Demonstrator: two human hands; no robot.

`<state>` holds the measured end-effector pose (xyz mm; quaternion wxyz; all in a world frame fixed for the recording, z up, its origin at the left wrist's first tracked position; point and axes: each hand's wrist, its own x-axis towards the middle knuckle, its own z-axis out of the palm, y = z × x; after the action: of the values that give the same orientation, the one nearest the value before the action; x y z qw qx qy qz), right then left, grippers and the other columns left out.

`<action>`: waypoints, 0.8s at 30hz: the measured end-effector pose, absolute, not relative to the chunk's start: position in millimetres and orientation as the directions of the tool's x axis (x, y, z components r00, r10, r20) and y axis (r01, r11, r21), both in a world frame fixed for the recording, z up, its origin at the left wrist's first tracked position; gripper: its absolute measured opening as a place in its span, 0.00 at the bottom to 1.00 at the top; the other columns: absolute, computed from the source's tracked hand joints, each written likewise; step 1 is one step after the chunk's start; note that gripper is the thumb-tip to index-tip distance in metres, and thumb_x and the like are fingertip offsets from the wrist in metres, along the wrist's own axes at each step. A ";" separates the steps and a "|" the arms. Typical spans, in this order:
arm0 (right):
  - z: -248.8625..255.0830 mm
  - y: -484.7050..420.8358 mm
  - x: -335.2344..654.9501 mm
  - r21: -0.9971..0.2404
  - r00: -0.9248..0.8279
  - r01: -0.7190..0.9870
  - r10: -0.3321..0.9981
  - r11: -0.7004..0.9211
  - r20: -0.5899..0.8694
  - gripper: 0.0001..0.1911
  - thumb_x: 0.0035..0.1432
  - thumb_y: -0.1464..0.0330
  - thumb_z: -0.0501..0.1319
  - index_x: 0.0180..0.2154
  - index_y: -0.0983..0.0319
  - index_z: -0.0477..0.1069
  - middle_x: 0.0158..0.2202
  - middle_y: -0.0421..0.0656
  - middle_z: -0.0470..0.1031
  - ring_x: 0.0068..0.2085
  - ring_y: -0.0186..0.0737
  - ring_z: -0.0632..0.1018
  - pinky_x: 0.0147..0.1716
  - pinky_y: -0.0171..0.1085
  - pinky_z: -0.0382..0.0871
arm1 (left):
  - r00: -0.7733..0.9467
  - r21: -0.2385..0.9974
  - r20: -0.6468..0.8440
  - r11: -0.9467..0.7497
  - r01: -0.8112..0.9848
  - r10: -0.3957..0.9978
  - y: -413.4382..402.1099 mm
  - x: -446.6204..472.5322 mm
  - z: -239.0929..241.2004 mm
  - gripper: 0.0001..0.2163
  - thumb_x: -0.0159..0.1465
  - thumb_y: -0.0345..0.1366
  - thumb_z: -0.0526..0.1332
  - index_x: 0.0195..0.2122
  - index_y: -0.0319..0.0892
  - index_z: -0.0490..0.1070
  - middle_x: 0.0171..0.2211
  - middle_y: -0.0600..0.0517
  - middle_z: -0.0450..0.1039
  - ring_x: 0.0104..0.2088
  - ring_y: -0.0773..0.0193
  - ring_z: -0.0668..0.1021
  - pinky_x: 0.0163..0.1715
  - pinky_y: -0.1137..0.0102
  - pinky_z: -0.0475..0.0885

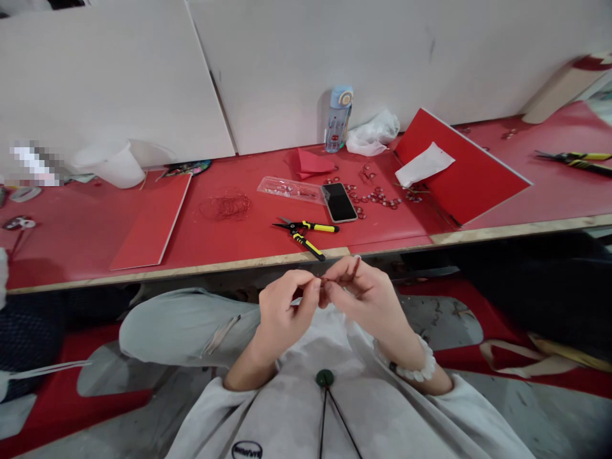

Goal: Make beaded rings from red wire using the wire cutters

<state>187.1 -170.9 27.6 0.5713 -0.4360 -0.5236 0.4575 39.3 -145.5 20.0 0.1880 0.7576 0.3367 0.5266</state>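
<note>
My left hand (289, 309) and my right hand (366, 296) meet above my lap, just in front of the table edge. Both are closed, fingertips pinched together around a thin dark red strand (324, 280). Whether it is thread or wire is too small to tell. Past my hands, open yellow-and-black snips (301, 231) lie near the table's edge. A loose tangle of fine red strand (224, 205) rests to their left. Behind the snips are a clear plastic tray (289, 188) with small pieces in it and a dark-screened phone (340, 202).
Several small red-and-clear pieces (382, 197) are scattered right of the phone. A water bottle (338, 120) and a crumpled plastic bag (373, 132) stand by the wall. Red boards lie at left (155, 223) and lean at right (471, 185). More pliers (576, 159) lie far right.
</note>
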 end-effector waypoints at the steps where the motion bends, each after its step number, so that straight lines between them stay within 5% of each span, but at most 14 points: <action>1: 27.4 -170.9 188.0 -0.976 0.025 -0.034 0.976 0.216 0.215 0.06 0.57 0.69 0.66 0.30 0.59 0.70 0.22 0.37 0.76 0.23 0.35 0.80 0.25 0.33 0.78 | 0.228 0.647 0.663 -0.699 0.305 0.713 -145.8 38.8 19.2 0.08 0.70 0.30 0.60 0.31 0.43 0.71 0.23 0.57 0.78 0.19 0.74 0.75 0.19 0.81 0.67; 14: 17.3 -169.0 207.6 -0.819 0.035 0.295 0.851 0.491 0.523 0.07 0.61 0.65 0.70 0.43 0.55 0.79 0.27 0.38 0.82 0.27 0.36 0.80 0.28 0.34 0.77 | 0.319 0.761 0.535 -0.610 0.219 0.782 -150.1 36.7 20.0 0.08 0.71 0.30 0.58 0.33 0.43 0.70 0.21 0.58 0.76 0.19 0.72 0.77 0.20 0.81 0.69; 19: 17.9 -171.7 208.1 -0.769 0.031 0.241 0.787 0.592 0.616 0.01 0.60 0.68 0.71 0.34 0.57 0.81 0.26 0.40 0.82 0.26 0.36 0.78 0.25 0.35 0.74 | 0.374 0.747 0.520 -0.621 0.236 0.768 -153.0 36.0 24.2 0.08 0.70 0.29 0.58 0.33 0.44 0.69 0.21 0.58 0.75 0.19 0.73 0.75 0.20 0.81 0.68; 24: 18.4 -170.1 206.3 -0.841 0.032 0.139 0.847 0.523 0.531 0.15 0.61 0.62 0.71 0.24 0.59 0.77 0.18 0.38 0.74 0.20 0.33 0.70 0.20 0.34 0.65 | 0.443 0.685 0.506 -0.657 0.314 0.740 -154.5 32.3 29.6 0.09 0.70 0.30 0.57 0.31 0.44 0.69 0.22 0.58 0.72 0.21 0.71 0.73 0.24 0.77 0.68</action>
<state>206.3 -170.1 18.4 0.6029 -0.3908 -0.6307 0.2932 32.3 -154.5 29.6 0.2562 0.8098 0.3254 0.4156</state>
